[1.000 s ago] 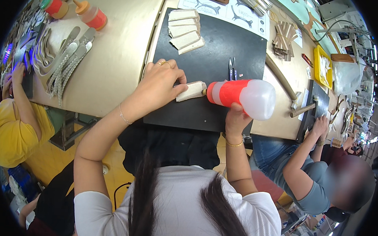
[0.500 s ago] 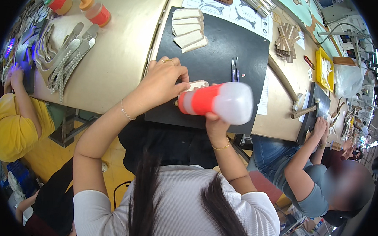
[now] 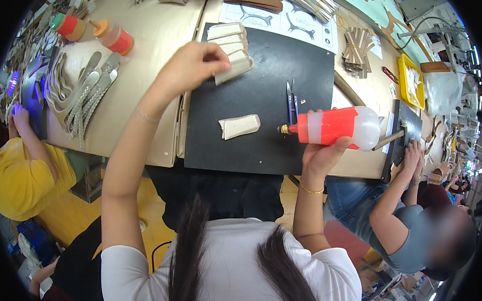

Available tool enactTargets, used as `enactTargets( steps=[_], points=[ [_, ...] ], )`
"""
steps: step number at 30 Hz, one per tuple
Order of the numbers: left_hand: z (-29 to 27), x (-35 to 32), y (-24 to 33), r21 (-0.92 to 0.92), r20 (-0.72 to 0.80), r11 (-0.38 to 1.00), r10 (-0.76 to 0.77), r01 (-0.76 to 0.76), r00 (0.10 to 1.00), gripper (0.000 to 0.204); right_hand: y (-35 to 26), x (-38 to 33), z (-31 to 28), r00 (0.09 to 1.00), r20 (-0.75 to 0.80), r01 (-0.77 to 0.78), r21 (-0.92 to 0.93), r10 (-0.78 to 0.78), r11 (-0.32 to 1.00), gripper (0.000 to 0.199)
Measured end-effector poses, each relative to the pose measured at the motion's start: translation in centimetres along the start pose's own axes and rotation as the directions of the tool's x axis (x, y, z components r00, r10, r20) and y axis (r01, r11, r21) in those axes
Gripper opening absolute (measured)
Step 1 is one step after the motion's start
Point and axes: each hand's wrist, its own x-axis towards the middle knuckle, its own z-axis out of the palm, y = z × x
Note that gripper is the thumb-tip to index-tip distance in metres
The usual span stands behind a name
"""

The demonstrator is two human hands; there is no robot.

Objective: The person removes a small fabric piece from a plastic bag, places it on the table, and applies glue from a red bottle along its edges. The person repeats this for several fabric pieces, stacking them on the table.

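My right hand (image 3: 324, 150) is wrapped around a squeeze bottle (image 3: 337, 127) with a red wrap and a cloudy clear base. The bottle lies sideways above the mat, its narrow nozzle pointing left. A single pale, strap-shaped piece (image 3: 239, 127) rests on the black mat (image 3: 278, 60), left of the nozzle. Farther back, my left hand (image 3: 193, 66) has its fingers pinched at the near edge of a fanned stack of similar pale pieces (image 3: 236, 48). Whether a piece is between the fingertips is hidden. Thread snips (image 3: 292, 104) lie on the mat beside the nozzle.
Two more squeeze bottles (image 3: 116, 37) stand at the back left, behind straps with braided ends (image 3: 94, 83). On the right are a wooden-handled hammer (image 3: 391, 140), a strip bundle (image 3: 358, 52) and a yellow tray (image 3: 411, 80). Co-workers sit on both sides.
My left hand has moved from the single piece to the stack farther back. My right hand has carried the bottle rightward, uncovering the piece on the mat. The whole view has shifted slightly.
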Motion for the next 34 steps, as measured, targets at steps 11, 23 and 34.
enactTargets(
  steps=[11, 23, 34],
  points=[
    [-0.2, 2.8, -0.1, 0.483, -0.301, 0.875, 0.135, 0.029, 0.944, 0.026, 0.4, 0.4, -0.5, 1.000, 0.005, -0.013, 0.014, 0.013, 1.000, 0.094],
    [8.6, -11.4, 3.3, 0.530, 0.190, 0.679, 0.489, -0.508, 0.851, 0.032, 1.1, 1.9, 3.4, 0.965, 0.260, 0.064, -0.089, -0.039, 0.994, 0.041],
    [10.9, -13.4, 2.6, 0.686, 0.173, 0.589, 0.438, -0.427, 0.882, 0.034, 1.1, 2.9, 5.7, 0.919, 0.391, 0.068, -0.297, 0.056, 0.952, 0.032]
  ],
)
